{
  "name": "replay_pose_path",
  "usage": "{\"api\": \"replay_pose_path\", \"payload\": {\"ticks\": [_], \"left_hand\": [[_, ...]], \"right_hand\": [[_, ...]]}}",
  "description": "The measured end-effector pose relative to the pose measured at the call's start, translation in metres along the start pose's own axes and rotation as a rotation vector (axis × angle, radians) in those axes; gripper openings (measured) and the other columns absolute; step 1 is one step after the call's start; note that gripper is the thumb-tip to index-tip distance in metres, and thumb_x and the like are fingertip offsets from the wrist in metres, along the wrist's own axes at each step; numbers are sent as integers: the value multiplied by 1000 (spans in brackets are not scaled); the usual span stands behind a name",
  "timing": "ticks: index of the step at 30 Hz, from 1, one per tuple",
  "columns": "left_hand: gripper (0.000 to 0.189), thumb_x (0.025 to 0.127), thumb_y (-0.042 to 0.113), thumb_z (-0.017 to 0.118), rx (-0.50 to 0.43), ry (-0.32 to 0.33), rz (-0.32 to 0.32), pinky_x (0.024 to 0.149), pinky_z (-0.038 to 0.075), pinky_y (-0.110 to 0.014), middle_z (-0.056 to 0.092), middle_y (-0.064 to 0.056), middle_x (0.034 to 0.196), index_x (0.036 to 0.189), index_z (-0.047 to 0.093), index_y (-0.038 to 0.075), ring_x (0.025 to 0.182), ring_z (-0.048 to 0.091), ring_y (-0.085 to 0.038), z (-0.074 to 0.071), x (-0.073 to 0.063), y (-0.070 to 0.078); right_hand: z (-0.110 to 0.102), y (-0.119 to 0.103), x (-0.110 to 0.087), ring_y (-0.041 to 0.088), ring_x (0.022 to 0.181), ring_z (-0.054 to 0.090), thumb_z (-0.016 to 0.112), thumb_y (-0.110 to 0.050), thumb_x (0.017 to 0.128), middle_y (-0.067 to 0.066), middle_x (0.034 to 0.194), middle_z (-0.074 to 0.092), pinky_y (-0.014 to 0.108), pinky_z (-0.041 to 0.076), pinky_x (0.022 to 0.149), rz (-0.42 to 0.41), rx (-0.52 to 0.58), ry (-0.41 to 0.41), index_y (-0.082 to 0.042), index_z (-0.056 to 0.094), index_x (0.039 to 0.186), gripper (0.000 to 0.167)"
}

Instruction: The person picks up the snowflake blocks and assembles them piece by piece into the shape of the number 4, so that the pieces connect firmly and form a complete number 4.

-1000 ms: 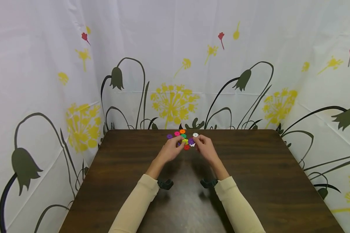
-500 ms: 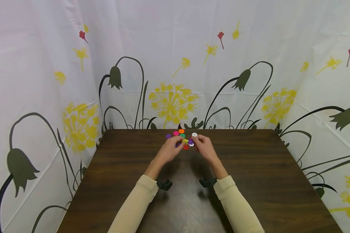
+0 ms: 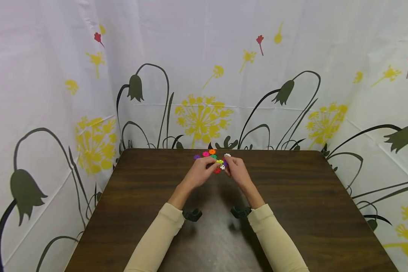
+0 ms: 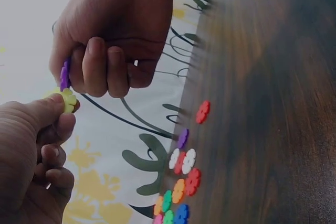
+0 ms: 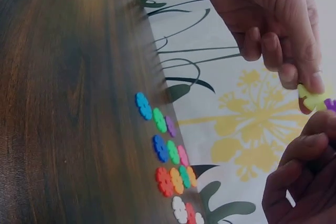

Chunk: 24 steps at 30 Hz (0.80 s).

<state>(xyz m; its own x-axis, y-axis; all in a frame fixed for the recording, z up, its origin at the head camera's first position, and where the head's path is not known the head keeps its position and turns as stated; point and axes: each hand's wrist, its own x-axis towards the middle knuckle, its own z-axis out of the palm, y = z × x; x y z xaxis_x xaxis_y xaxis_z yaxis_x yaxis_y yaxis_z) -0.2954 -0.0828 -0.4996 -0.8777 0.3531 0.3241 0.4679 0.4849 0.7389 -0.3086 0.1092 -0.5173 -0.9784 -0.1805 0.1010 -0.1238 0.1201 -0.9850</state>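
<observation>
My left hand [image 3: 200, 172] pinches a yellow flower-shaped plastic disc [image 4: 69, 99] between thumb and index finger. Opposite it, the fingers of my right hand [image 3: 238, 172] pinch a purple flower-shaped disc [image 4: 64, 74]. Both discs are held up above the far part of the table, the purple one on edge. In the right wrist view the yellow disc [image 5: 312, 98] meets the edge of the purple disc [image 5: 331, 104]. My right fingers hide part of the purple one.
Several loose flower discs lie near the table's far edge, among them a light blue disc [image 5: 143, 106], a red disc [image 4: 203, 112] and an orange disc [image 3: 212, 151]. The dark wooden table [image 3: 292, 211] backs onto a flower-printed curtain [image 3: 204, 45].
My hands have drawn slightly closer together. The yellow disc has moved right and now overlaps the purple disc's edge in the head view. Both hands keep their pinch.
</observation>
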Motion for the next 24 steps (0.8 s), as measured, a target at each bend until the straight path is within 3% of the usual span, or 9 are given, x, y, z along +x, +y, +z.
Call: {"api": "replay_pose_path", "payload": {"ticks": [7,11,16,24], "left_hand": [[21,107,22,70,-2,-43,13,68,43,-26,59,0,77,90,74,10,72,51,-13,-4,0,0],[19,107,22,70,17,-49,33,71,45,-27,63,-1,80,94,77,10,75,54,-14,-6,2,-2],[19,106,22,70,26,-30,58,74,47,-29,69,-2,84,95,79,9,77,57,-15,-8,2,-4],[22,106,21,70,40,-27,74,72,47,-27,65,-1,80,88,75,10,75,55,-13,-11,0,-5]], "right_hand": [[-3,-2,-2,16,53,34,46,-31,117,0,56,40,26,29,53,25,87,-83,-4,49,72,52],[-3,-2,-1,12,51,32,46,-34,117,-3,54,37,26,28,53,0,104,-110,-7,46,71,53],[2,2,1,11,51,31,47,-35,116,-7,54,37,26,26,54,-15,141,-107,-8,45,70,54],[12,6,0,12,50,33,44,-27,117,-5,51,36,40,20,59,2,237,-69,-7,43,67,54]]}}
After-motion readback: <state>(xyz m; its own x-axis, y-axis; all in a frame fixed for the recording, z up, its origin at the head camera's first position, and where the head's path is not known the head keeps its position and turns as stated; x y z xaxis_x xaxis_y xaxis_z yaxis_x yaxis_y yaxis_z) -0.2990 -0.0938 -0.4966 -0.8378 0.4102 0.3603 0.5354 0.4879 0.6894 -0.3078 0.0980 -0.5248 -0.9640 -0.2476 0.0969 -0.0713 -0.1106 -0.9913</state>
